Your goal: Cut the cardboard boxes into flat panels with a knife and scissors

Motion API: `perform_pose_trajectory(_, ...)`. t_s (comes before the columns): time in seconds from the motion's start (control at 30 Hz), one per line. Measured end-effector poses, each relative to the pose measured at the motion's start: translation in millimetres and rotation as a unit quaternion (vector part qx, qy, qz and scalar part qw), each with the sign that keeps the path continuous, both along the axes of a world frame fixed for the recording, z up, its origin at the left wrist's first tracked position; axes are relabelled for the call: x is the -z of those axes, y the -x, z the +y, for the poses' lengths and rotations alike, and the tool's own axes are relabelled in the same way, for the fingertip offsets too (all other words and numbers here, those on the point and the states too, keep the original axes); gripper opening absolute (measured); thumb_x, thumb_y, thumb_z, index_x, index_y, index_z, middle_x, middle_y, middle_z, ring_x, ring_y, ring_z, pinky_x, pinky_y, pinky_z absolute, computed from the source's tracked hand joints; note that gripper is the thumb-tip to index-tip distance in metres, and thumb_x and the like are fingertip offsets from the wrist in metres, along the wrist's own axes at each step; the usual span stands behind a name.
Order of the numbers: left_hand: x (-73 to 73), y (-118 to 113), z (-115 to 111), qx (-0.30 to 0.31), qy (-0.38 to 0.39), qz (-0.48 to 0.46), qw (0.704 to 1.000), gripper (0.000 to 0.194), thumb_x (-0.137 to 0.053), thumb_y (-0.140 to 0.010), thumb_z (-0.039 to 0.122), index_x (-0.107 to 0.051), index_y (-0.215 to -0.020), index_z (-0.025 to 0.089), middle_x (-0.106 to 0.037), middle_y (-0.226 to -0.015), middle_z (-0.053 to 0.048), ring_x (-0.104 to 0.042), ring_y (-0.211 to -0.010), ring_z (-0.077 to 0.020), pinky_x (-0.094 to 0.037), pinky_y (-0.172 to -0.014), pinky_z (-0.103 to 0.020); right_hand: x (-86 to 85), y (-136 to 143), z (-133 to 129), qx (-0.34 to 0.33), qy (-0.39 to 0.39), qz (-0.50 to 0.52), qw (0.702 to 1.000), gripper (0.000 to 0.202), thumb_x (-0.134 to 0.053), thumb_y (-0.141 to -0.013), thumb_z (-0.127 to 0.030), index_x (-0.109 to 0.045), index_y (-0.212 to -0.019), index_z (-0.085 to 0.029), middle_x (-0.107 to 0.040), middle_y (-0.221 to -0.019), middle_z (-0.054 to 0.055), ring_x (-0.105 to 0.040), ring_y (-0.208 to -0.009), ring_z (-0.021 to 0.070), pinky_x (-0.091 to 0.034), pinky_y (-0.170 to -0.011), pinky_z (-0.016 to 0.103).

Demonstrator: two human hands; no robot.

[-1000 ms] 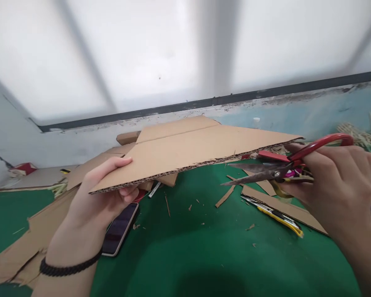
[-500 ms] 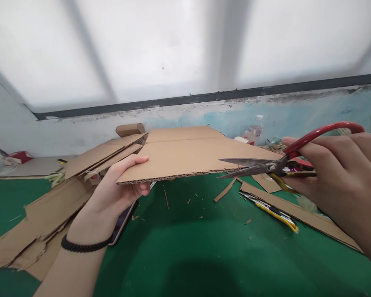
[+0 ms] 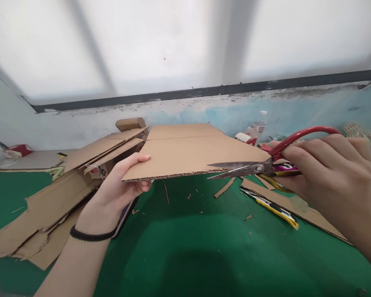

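A large flat cardboard sheet (image 3: 185,152) is held up over the green table, its corrugated near edge facing me. My left hand (image 3: 120,181) pinches its near left corner, thumb on top and fingers beneath. In my right hand (image 3: 330,169) are scissors (image 3: 259,168) with red and yellow handles. Their blades are parted and point left, at the sheet's near edge toward its right side. One blade lies over the top face, the other below the edge.
Torn cardboard pieces (image 3: 58,198) pile up at the left, beside a partly hidden phone (image 3: 125,218). A yellow utility knife (image 3: 275,210) and a cardboard strip (image 3: 312,216) lie at the right on the green table (image 3: 185,247). A plastic bottle (image 3: 259,126) stands behind.
My right hand and the scissors have moved left along the sheet's near edge. The left hand keeps its hold on the corner, slightly further right in view.
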State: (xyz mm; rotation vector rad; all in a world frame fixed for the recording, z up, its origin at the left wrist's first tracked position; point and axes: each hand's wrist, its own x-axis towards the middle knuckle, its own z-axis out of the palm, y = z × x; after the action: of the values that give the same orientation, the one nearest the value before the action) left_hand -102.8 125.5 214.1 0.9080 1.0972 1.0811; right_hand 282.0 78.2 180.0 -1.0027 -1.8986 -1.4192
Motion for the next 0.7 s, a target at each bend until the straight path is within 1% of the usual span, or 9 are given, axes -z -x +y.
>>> perform_pose_trajectory(0.13,6.8,6,1,-0.005,-0.018,-0.01,1.0,0.023,-0.081,-0.085,0.022,-0.061,-0.073,0.018,-0.059,-0.052,0.002,-0.052,-0.037,-0.0091,-0.053,-0.04,-0.02,0.4,3,-1,-0.03,0.029,0.004,0.999,0.018,-0.07,-0.1,-0.031,-0.055,-0.092,-0.027,-0.062,-0.069,0.003,-0.053,-0.073,0.0254,-0.036,-0.061,0.038)
perform_pose_trajectory(0.2,8.5,7,2,0.001,-0.019,-0.012,1.0,0.022,-0.082,-0.084,0.022,-0.062,-0.076,0.018,-0.06,-0.053,0.002,-0.054,-0.037,-0.0093,-0.054,-0.041,-0.02,0.4,6,-2,-0.024,0.038,0.001,0.999,0.017,-0.069,-0.101,-0.029,-0.055,-0.09,-0.027,-0.061,-0.068,0.003,-0.052,-0.073,0.0257,-0.036,-0.062,0.039)
perform_pose_trajectory(0.27,9.1,6,3,0.013,-0.019,-0.015,1.0,0.019,-0.081,-0.084,0.022,-0.064,-0.078,0.018,-0.061,-0.054,0.001,-0.053,-0.036,-0.0091,-0.052,-0.039,-0.019,0.6,10,-4,-0.003,0.042,-0.007,0.999,0.017,-0.067,-0.101,-0.028,-0.054,-0.089,-0.027,-0.062,-0.069,0.004,-0.052,-0.074,0.0268,-0.036,-0.064,0.04)
perform_pose_trajectory(0.33,8.7,4,3,0.017,-0.018,-0.012,1.0,0.015,-0.08,-0.083,0.022,-0.066,-0.081,0.017,-0.061,-0.053,0.001,-0.051,-0.034,-0.0089,-0.05,-0.036,-0.019,1.1,14,-5,0.013,0.038,-0.014,0.999,0.019,-0.066,-0.102,-0.032,-0.054,-0.087,-0.027,-0.062,-0.07,0.005,-0.052,-0.076,0.0277,-0.036,-0.066,0.041)
perform_pose_trajectory(0.43,6.6,-1,3,0.012,-0.013,-0.006,1.0,0.011,-0.076,-0.085,0.021,-0.067,-0.08,0.016,-0.059,-0.049,0.001,-0.049,-0.031,-0.0092,-0.048,-0.034,-0.019,1.1,17,-5,0.002,0.042,-0.014,0.999,0.02,-0.064,-0.104,-0.035,-0.055,-0.088,-0.027,-0.063,-0.071,0.005,-0.05,-0.075,0.027,-0.036,-0.067,0.041)
perform_pose_trajectory(0.57,3.6,-9,2,-0.003,0.018,-0.013,1.0,0.015,-0.067,-0.09,0.02,-0.066,-0.075,0.015,-0.054,-0.043,0.001,-0.047,-0.028,-0.0098,-0.045,-0.031,-0.018,0.5,19,-1,-0.02,0.045,-0.002,0.999,0.018,-0.061,-0.106,-0.03,-0.055,-0.089,-0.028,-0.061,-0.066,0.002,-0.05,-0.075,0.0258,-0.034,-0.066,0.04)
perform_pose_trajectory(0.7,6.8,-9,2,0.0,0.014,-0.008,1.0,0.017,-0.067,-0.09,0.019,-0.065,-0.073,0.016,-0.054,-0.043,0.002,-0.049,-0.029,-0.0107,-0.046,-0.032,-0.018,4.3,19,3,-0.014,0.043,-0.004,0.999,0.021,-0.063,-0.105,-0.033,-0.055,-0.086,-0.028,-0.06,-0.065,0.004,-0.049,-0.074,0.0265,-0.033,-0.066,0.041)
